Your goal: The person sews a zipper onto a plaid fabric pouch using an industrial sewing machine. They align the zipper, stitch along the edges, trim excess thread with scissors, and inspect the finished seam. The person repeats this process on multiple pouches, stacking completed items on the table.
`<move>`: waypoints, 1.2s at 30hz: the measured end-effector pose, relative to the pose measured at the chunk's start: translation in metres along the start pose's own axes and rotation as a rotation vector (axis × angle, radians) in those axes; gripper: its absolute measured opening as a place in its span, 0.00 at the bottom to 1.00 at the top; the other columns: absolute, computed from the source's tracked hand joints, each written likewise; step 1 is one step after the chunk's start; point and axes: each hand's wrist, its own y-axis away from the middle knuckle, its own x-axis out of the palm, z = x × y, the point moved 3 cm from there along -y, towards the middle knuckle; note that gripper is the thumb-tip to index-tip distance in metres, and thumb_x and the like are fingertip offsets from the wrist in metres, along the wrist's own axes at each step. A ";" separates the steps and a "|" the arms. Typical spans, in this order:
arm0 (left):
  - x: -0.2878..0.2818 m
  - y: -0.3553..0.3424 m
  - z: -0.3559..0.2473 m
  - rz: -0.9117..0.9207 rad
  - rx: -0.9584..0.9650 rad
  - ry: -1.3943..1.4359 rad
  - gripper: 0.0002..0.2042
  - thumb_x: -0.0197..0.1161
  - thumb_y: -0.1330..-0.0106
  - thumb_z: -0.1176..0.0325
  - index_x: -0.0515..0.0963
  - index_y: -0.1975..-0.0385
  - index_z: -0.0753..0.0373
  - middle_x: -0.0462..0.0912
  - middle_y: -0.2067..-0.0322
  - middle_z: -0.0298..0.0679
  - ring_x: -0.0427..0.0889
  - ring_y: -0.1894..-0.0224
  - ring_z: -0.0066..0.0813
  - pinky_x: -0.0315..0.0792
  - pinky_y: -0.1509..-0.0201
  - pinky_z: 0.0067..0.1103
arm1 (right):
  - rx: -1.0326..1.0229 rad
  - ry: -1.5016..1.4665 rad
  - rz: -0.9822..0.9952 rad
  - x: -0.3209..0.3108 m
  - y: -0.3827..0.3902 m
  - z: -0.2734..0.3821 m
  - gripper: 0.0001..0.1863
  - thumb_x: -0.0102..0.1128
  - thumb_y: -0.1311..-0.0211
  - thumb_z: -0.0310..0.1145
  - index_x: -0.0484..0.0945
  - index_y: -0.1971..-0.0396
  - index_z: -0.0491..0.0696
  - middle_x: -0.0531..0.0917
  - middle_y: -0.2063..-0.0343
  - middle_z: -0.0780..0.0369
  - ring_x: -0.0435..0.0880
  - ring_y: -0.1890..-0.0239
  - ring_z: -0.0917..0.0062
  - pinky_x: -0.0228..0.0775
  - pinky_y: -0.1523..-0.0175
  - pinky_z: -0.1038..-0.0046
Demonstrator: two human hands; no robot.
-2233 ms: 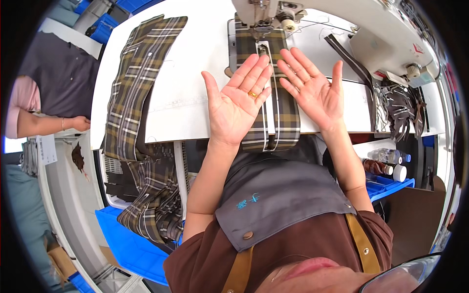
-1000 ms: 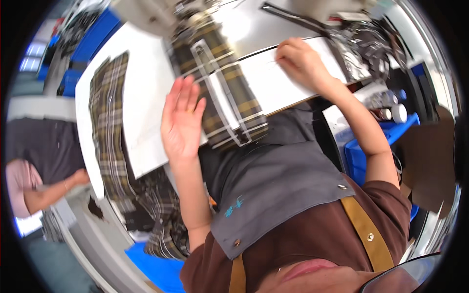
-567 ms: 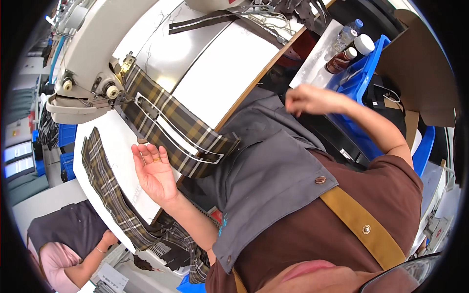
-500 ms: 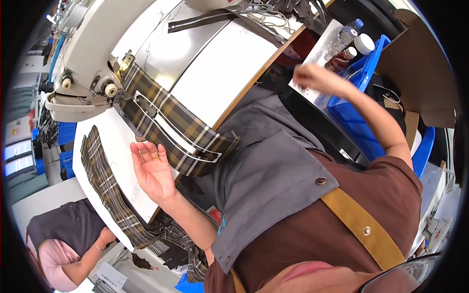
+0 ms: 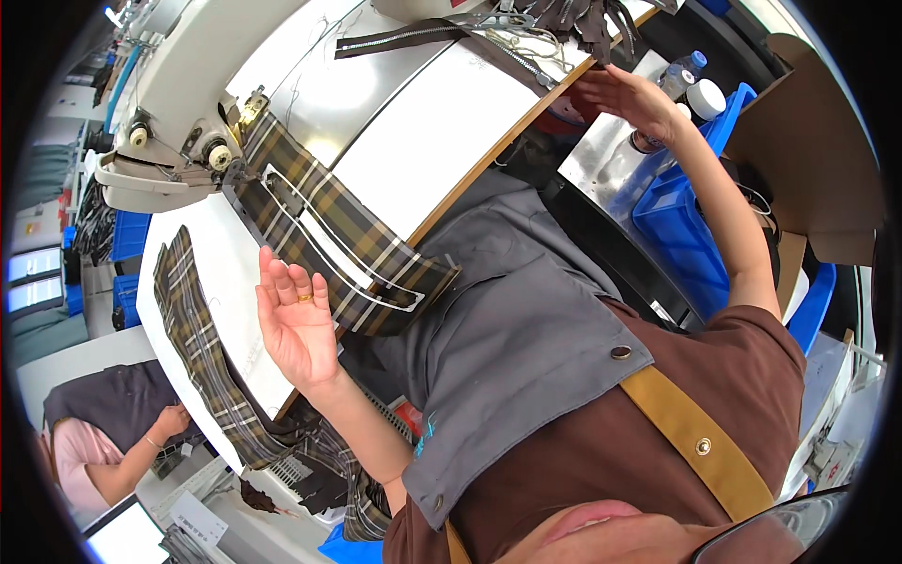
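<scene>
My left hand (image 5: 299, 324) is palm up with its fingers spread and holds nothing. It hovers beside a plaid cloth piece (image 5: 376, 235) in brown, olive and white, which runs under the head of a sewing machine (image 5: 160, 155). A long white-edged opening (image 5: 329, 249) shows in that cloth, whose near end hangs over the table edge onto my apron. My right hand (image 5: 639, 105) is at the far right, fingers stretched out by the wooden table edge, below a bunch of dark strips (image 5: 594, 28). Nothing shows in it, though its fingertips are partly hidden.
A dark zipper (image 5: 404, 38) lies at the back of the white table. More plaid cloth (image 5: 202, 348) lies at left. Bottles (image 5: 703, 97) and a blue bin (image 5: 672, 211) stand at right beside a cardboard sheet (image 5: 813, 150). Another person (image 5: 108, 437) sits at the lower left.
My right hand has moved up toward the table edge, and its curled fingers have stretched out. My left hand stays nearly in place. The other person's arm has shifted.
</scene>
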 end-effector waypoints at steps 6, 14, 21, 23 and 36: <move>0.002 0.001 0.006 -0.019 0.004 0.020 0.20 0.43 0.31 0.66 0.57 0.41 0.64 0.76 0.54 0.41 0.73 0.49 0.34 0.67 0.44 0.35 | 0.052 -0.373 0.136 0.008 0.013 -0.019 0.30 0.38 0.35 0.51 0.65 0.47 0.39 0.73 0.49 0.55 0.74 0.50 0.73 0.68 0.48 0.75; -0.003 0.013 0.004 -0.082 0.026 0.026 0.12 0.49 0.33 0.66 0.67 0.53 0.61 0.74 0.67 0.36 0.72 0.56 0.32 0.68 0.48 0.33 | 0.274 0.214 -0.283 0.006 0.007 -0.112 0.10 0.53 0.43 0.36 0.77 0.67 0.46 0.78 0.80 0.66 0.75 0.78 0.83 0.65 0.74 0.80; -0.003 0.016 0.003 -0.102 0.152 -0.075 0.06 0.56 0.37 0.66 0.68 0.67 0.61 0.69 0.74 0.33 0.71 0.63 0.28 0.70 0.53 0.28 | 0.178 0.197 -0.577 -0.030 -0.088 -0.126 0.09 0.54 0.46 0.30 0.76 0.65 0.43 0.76 0.83 0.63 0.75 0.83 0.77 0.67 0.79 0.75; -0.008 0.021 -0.007 -0.084 0.165 -0.088 0.05 0.52 0.35 0.66 0.68 0.69 0.60 0.69 0.74 0.32 0.71 0.62 0.28 0.70 0.52 0.28 | 0.054 0.286 -0.355 -0.003 -0.078 -0.127 0.09 0.55 0.47 0.30 0.76 0.66 0.44 0.75 0.86 0.65 0.73 0.84 0.81 0.62 0.81 0.80; 0.003 0.011 -0.012 -0.074 0.248 0.210 0.37 0.35 0.36 0.41 0.54 0.40 0.71 0.51 0.38 0.52 0.51 0.34 0.42 0.54 0.37 0.38 | -0.275 0.117 0.428 0.203 0.033 0.011 0.18 0.48 0.38 0.36 0.67 0.87 0.46 0.68 0.91 0.66 0.63 0.87 0.83 0.56 0.77 0.81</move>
